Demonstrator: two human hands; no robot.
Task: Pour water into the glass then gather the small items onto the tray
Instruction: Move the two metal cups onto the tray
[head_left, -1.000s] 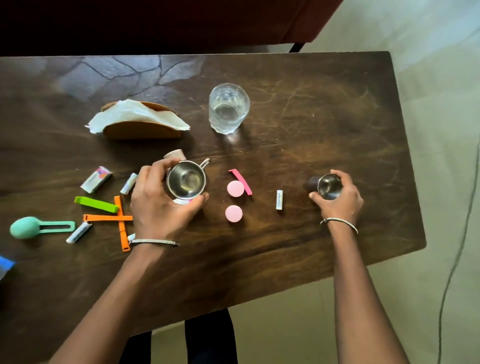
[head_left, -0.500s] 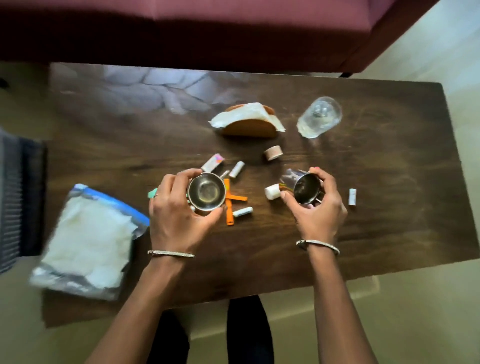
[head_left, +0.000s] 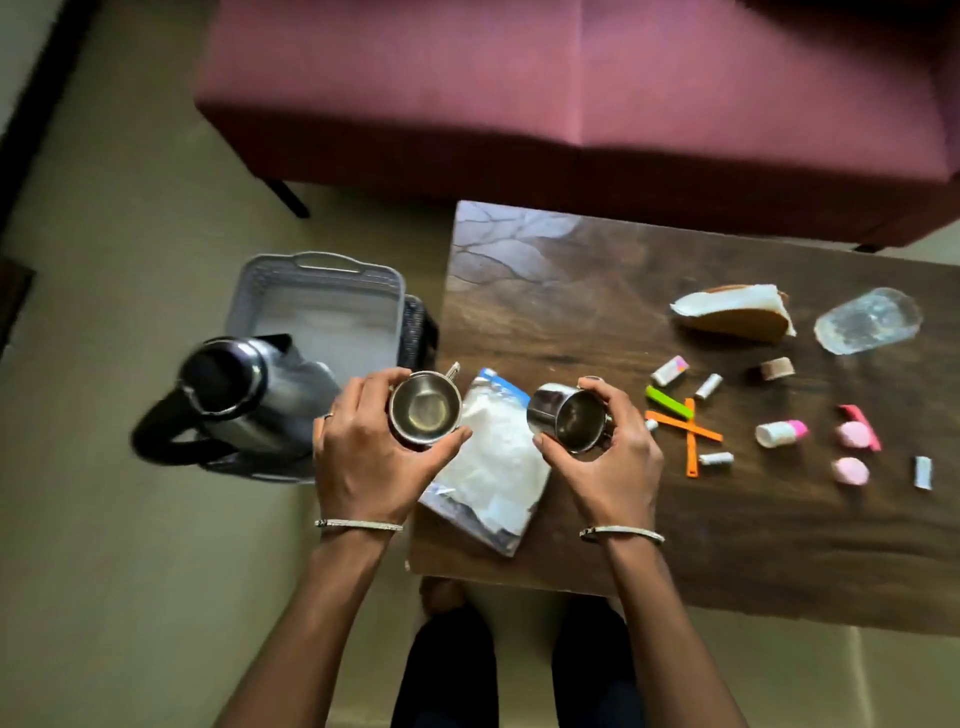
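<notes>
My left hand grips a small steel cup just off the table's left edge, beside the grey tray on the floor. My right hand grips a second steel cup, tilted, above a plastic bag of white material. The glass holding water stands at the table's far right. Small items lie on the table: orange strips, a green clip, pink discs, a pink-capped tube, white sachets.
A steel kettle with a black handle stands in the tray's near end. A napkin holder sits on the wooden table. A maroon sofa lies beyond. My legs are below the table's near edge.
Both hands carried the steel cups leftward past the small items toward the table's left end. The view swung left, revealing the tray and kettle on the floor.
</notes>
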